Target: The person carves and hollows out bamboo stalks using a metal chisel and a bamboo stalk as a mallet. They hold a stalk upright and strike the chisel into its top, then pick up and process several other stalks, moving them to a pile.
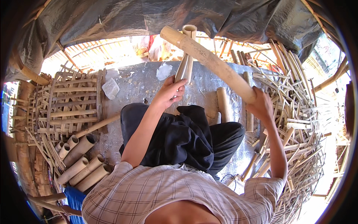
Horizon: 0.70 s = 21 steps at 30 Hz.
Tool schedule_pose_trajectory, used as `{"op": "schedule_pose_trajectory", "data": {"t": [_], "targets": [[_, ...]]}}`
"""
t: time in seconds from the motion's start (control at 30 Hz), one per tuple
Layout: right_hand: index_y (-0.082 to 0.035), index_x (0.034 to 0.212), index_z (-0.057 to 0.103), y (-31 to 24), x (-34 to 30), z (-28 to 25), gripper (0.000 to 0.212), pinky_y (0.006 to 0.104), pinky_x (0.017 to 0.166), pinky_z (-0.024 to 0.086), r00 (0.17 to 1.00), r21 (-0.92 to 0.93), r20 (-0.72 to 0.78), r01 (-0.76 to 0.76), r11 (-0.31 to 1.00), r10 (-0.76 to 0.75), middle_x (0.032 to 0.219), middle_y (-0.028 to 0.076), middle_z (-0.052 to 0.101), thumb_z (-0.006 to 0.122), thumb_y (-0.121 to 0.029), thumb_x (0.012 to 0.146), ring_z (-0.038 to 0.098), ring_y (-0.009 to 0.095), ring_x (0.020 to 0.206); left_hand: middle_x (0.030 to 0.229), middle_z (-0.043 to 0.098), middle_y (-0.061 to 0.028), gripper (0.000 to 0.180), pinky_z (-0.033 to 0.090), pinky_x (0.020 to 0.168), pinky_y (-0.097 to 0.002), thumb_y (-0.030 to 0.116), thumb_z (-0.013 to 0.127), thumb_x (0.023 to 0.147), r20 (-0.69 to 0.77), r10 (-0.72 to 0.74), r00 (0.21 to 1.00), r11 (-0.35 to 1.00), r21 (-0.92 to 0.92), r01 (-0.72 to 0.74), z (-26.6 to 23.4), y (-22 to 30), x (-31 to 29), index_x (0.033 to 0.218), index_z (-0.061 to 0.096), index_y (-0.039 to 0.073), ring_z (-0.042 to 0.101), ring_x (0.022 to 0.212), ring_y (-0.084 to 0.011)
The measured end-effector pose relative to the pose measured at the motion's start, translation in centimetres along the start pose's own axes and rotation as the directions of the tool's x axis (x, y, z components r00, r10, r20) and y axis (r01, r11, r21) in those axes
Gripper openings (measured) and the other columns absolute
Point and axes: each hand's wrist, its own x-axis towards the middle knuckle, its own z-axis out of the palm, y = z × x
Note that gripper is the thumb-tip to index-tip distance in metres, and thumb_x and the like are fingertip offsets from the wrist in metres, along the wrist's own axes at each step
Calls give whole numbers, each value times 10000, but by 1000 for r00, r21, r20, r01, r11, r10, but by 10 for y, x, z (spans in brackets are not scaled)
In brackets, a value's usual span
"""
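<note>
My left hand (172, 90) is closed around the lower part of a split bamboo tube (190, 33). Its hollow round end points away from me. Below, it parts into narrow lengths, one pale grey and shiny; whether that one is bamboo or a blade I cannot tell. My right hand (261, 105) grips the near end of a thick bamboo pole (214, 63). The pole slants up to the left, and its far end crosses in front of the tube; whether they touch is unclear. Beyond my right knee, a bamboo section (223, 102) lies on the grey sheet (143, 80).
Cut bamboo tubes (87, 170) are stacked at my left, near a woven bamboo lattice (72, 100). A large heap of split bamboo strips (294, 112) fills the right side. A pale block (110, 89) rests on the sheet. Dark plastic sheeting (123, 18) hangs overhead.
</note>
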Motion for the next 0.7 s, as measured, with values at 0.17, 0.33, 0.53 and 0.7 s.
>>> {"op": "schedule_pose_trajectory", "data": {"t": [0.17, 0.33, 0.53, 0.7], "targets": [[-55, 1106, 650, -9, -18, -72, 484, 475, 728, 557, 955, 122, -297, 43, 992, -5, 881, 212, 730, 702, -93, 627, 716, 401, 782, 713, 469, 49, 203, 282, 364, -198, 155, 639, 1015, -17, 9, 1000, 998, -60, -10, -6, 0, -4, 984, 446, 101, 397, 485, -6], [29, 1056, 668, -23, -10, -47, 420, 336, 661, 535, 897, 583, -441, 325, 745, -46, 789, 116, 708, 706, -37, 643, 672, 150, 710, 697, 453, 54, 201, 278, 357, -201, 143, 646, 1010, -45, 36, 998, 995, -96, -40, -13, -2, -4, 988, 451, 102, 396, 481, -6], [49, 1239, 638, -16, -10, 31, 625, 458, 922, 547, 987, 250, 142, 38, 968, -75, 1019, 275, 722, 807, -112, 658, 708, 420, 1021, 700, 450, 57, 207, 292, 358, -202, 139, 669, 996, 20, -25, 999, 999, 28, 25, -8, -2, 4, 1027, 468, 100, 400, 483, -6], [2, 1209, 677, -4, -3, 51, 608, 472, 884, 555, 986, 293, 155, 16, 956, -64, 1010, 272, 726, 786, -94, 619, 708, 430, 972, 684, 423, 54, 219, 283, 366, -227, 154, 661, 995, -60, 0, 998, 992, 128, 8, -4, -14, -7, 1043, 463, 74, 393, 487, -20]]}}
